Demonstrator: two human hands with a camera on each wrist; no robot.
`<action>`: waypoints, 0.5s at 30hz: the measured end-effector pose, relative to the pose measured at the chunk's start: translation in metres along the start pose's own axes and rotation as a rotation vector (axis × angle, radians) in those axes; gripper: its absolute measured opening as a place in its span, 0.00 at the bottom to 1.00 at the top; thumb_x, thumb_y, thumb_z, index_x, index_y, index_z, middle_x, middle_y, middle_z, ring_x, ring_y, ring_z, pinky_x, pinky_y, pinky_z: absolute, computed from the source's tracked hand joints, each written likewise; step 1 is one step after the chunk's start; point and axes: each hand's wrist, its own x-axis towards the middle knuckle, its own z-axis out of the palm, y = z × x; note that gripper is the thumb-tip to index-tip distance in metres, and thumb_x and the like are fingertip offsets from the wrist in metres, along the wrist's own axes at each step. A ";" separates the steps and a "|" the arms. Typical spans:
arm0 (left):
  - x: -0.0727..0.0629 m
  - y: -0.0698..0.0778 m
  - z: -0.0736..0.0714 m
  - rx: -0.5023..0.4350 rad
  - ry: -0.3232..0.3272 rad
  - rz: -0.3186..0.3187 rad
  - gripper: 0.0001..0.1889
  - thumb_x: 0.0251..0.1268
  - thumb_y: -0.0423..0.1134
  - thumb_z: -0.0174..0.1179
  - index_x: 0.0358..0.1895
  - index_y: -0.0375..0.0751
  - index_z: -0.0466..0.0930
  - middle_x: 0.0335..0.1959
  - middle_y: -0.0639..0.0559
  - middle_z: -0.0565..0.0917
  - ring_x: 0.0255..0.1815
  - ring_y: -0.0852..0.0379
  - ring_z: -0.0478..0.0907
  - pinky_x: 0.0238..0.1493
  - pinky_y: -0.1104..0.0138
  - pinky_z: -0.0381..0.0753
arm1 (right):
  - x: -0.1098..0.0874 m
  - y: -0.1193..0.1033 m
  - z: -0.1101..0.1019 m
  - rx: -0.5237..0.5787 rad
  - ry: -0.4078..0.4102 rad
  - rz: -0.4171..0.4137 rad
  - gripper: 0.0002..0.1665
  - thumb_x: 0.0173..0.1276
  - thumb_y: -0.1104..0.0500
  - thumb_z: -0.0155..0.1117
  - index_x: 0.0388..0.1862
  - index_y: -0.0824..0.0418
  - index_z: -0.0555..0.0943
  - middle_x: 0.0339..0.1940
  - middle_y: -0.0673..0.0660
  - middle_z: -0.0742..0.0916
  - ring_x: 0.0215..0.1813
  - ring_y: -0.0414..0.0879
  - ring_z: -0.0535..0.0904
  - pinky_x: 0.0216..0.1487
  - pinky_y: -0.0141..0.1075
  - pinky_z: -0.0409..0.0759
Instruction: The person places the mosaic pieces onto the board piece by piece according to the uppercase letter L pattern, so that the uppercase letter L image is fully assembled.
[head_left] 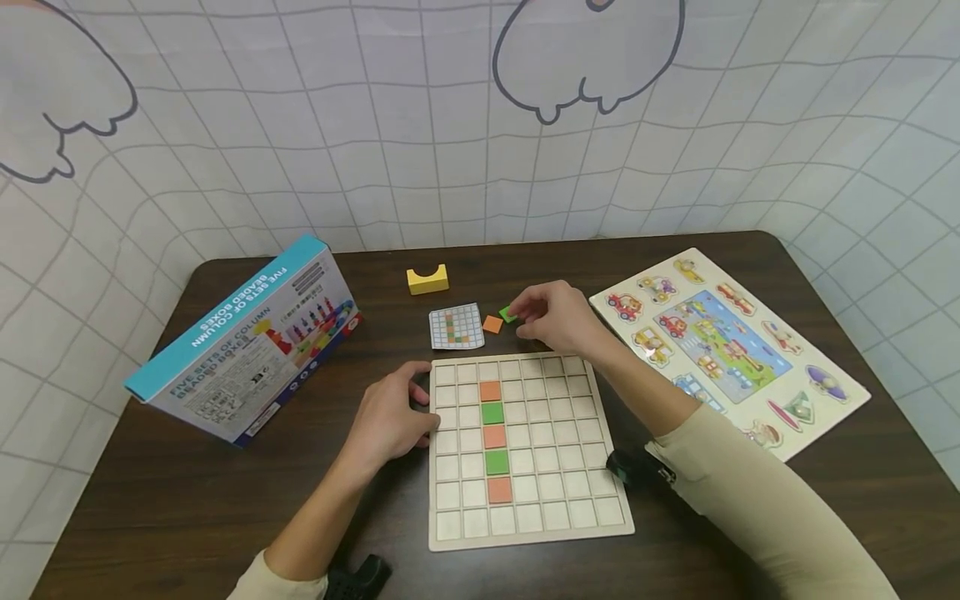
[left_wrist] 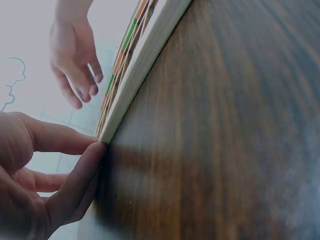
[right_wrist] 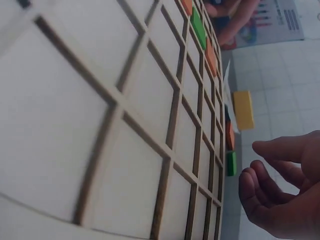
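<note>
A pale wooden grid board [head_left: 531, 518] lies flat on the table, with orange tiles [head_left: 498, 490] and green tiles [head_left: 492, 412] alternating down one column. At its left edge, my left hand [head_left: 390, 412] holds the rim between thumb and finger [left_wrist: 75, 142]. Behind the board my right hand [head_left: 555, 317] hovers beside a loose green tile [head_left: 507, 315], its thumb and fingers apart with nothing between them [right_wrist: 285, 180]. A loose orange tile [head_left: 492, 324] lies just left of the green one. Left of that is a small card [head_left: 472, 313] printed with a coloured grid pattern.
A yellow block [head_left: 428, 281] with a curved notch stands behind the card. To the left sits a blue and white box [head_left: 255, 342]. A picture puzzle board [head_left: 727, 354] lies at the right, under my right forearm's far side. A white tiled-pattern sheet [head_left: 465, 150] hangs behind the table.
</note>
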 end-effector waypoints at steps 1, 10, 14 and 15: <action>0.000 0.000 0.000 0.000 0.002 0.001 0.39 0.56 0.29 0.73 0.74 0.43 0.71 0.43 0.43 0.79 0.18 0.55 0.82 0.20 0.66 0.82 | 0.004 0.001 0.000 -0.001 0.006 0.001 0.13 0.64 0.66 0.74 0.48 0.62 0.89 0.41 0.57 0.88 0.44 0.49 0.83 0.46 0.39 0.81; -0.001 -0.001 0.000 -0.013 0.005 0.012 0.38 0.56 0.28 0.72 0.73 0.43 0.72 0.42 0.44 0.79 0.18 0.56 0.82 0.20 0.67 0.83 | 0.025 0.006 -0.001 -0.016 0.025 0.016 0.16 0.61 0.69 0.74 0.49 0.63 0.89 0.44 0.60 0.88 0.47 0.51 0.81 0.48 0.40 0.79; -0.001 -0.001 0.000 -0.020 0.006 0.019 0.38 0.55 0.27 0.71 0.73 0.42 0.72 0.42 0.43 0.80 0.18 0.56 0.82 0.20 0.66 0.84 | 0.031 0.007 0.000 -0.019 -0.003 0.018 0.17 0.61 0.70 0.75 0.51 0.63 0.89 0.48 0.61 0.89 0.49 0.53 0.80 0.52 0.43 0.80; -0.001 -0.001 0.000 -0.022 0.006 0.019 0.39 0.55 0.27 0.71 0.73 0.43 0.72 0.42 0.43 0.80 0.18 0.56 0.82 0.20 0.67 0.84 | 0.032 0.008 0.000 -0.020 -0.012 0.019 0.18 0.62 0.69 0.75 0.51 0.63 0.89 0.48 0.61 0.89 0.50 0.53 0.81 0.52 0.43 0.81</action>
